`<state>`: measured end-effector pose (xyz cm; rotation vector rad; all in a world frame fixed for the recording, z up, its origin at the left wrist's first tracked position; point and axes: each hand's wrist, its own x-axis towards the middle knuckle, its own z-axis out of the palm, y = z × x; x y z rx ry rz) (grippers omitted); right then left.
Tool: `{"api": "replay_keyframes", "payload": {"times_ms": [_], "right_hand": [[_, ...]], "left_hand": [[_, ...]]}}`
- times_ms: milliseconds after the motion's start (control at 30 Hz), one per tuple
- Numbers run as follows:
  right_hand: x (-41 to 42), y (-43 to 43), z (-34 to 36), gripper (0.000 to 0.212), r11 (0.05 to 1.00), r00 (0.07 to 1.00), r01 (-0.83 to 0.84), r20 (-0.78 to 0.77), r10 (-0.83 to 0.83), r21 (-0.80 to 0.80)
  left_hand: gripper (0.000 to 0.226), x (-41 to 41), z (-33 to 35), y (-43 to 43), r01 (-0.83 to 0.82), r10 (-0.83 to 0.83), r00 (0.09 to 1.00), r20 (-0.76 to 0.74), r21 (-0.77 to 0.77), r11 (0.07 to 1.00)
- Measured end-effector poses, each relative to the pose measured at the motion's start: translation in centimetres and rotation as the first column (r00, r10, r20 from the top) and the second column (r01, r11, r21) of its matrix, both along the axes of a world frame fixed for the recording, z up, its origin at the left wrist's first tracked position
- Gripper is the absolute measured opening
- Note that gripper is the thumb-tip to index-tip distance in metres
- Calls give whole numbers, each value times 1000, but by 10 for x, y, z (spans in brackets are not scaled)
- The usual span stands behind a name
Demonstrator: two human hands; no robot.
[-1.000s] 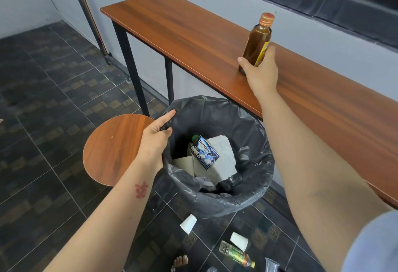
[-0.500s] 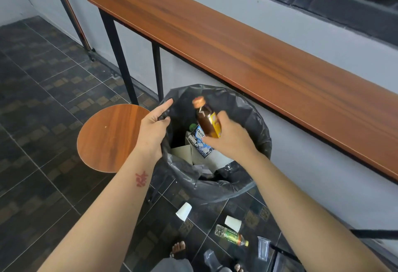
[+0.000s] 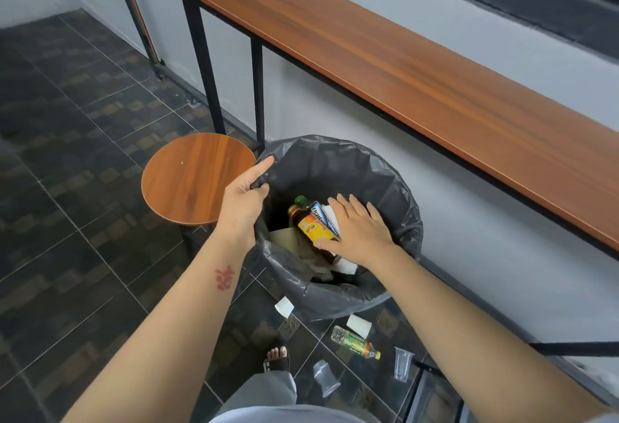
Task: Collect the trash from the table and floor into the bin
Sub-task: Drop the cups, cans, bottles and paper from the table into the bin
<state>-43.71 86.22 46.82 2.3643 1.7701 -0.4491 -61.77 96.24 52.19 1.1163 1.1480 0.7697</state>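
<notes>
A bin with a black liner [image 3: 385, 181] stands on the floor below the long wooden table [image 3: 402, 64]. My left hand [image 3: 243, 201] pinches the liner's rim on the left side. Over the bin's opening my right hand [image 3: 361, 228] is spread flat, fingers apart. Just under its thumb a brown bottle with a yellow label [image 3: 313, 226] lies tilted on the trash inside, beside a blue-and-white carton [image 3: 320, 213] and paper. On the floor in front of the bin lie two white paper cups [image 3: 284, 306] [image 3: 359, 324], a plastic drink bottle [image 3: 355, 344] and two clear plastic cups [image 3: 401, 363] [image 3: 325, 377].
A round wooden stool [image 3: 197, 178] stands just left of the bin. The table's black legs [image 3: 258, 94] come down behind the bin, against the wall. My sandalled foot [image 3: 277, 357] is on the dark tiles near the floor trash.
My right hand took the brown bottle off the table, carried it down over the bin and let it go; it now lies inside. My left hand stayed on the liner's rim.
</notes>
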Motion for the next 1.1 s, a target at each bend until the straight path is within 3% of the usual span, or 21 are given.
{"api": "replay_keyframes", "payload": {"times_ms": [167,367,433,533,633,733,833,900,1100], "right_hand": [[-1,-48,9,79,989,999,6,35,-11,146],[5,-122,0,67,949,985,117,86,-148,294],[7,-148,-8,65,948,978,203,-1,-209,246],[4,-182,-18,61,930,922,336,-253,-293,149],[-6,-211,-20,57,891,798,436,-512,-318,127],[-15,-232,-24,53,868,716,475,-638,-285,145],[-27,-248,-31,49,808,555,575,-787,-270,129],[-37,-254,-34,49,781,480,617,-832,-279,94],[-64,-257,-56,51,773,403,634,-864,-302,25]], "left_hand": [[48,-21,-5,-43,-75,75,997,-1,4,997],[50,-46,-23,-116,-164,164,986,9,-13,986],[51,-56,-32,-143,-191,191,981,14,-26,981],[51,-70,-42,-182,-228,228,974,-4,-25,973],[52,-83,-57,-218,-271,272,962,10,-40,962],[53,-99,-72,-247,-292,294,956,27,-58,955],[54,-111,-84,-268,-318,320,947,9,-80,945],[55,-118,-92,-278,-332,334,943,6,-87,939],[57,-144,-115,-299,-344,340,938,-67,-73,936]]}}
